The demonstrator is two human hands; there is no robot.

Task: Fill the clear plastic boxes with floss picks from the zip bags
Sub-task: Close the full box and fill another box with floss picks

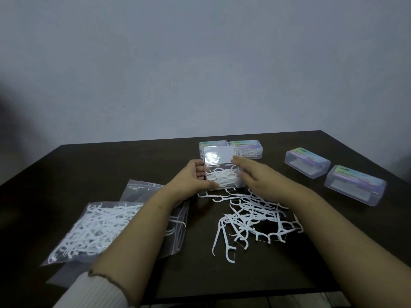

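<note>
A dark worktop (111, 165) stands against a plain grey wall (200, 63), seen from above by the person working at it.

Near the middle of the worktop sits an open clear plastic box (224, 178), its hinged lid (219, 157) standing upright at the far side. White floss picks lie heaped inside it. The left hand (191, 176) grips the box's left side, thumb along the near edge and fingers curled round the far side. The right hand (255, 176) hovers at the box's right side with its fingers straight and relaxed, holding nothing; whether the fingertips touch the box cannot be told.

Just in front of the box, toward the near edge, a loose pile of floss picks (251, 216) is spread over the worktop, partly under the right forearm.

Toward the near left corner lies a zip bag (93, 227) full of floss picks. A second zip bag (142, 187), almost empty, lies beside it, partly under the left forearm. A white ribbed sleeve (93, 292) covers the left arm at the lower edge.

Directly behind the open box, 2 closed boxes (246, 148) stand side by side. Toward the right edge, 2 more closed boxes (308, 162) with coloured labels lie well apart from the others.
</note>
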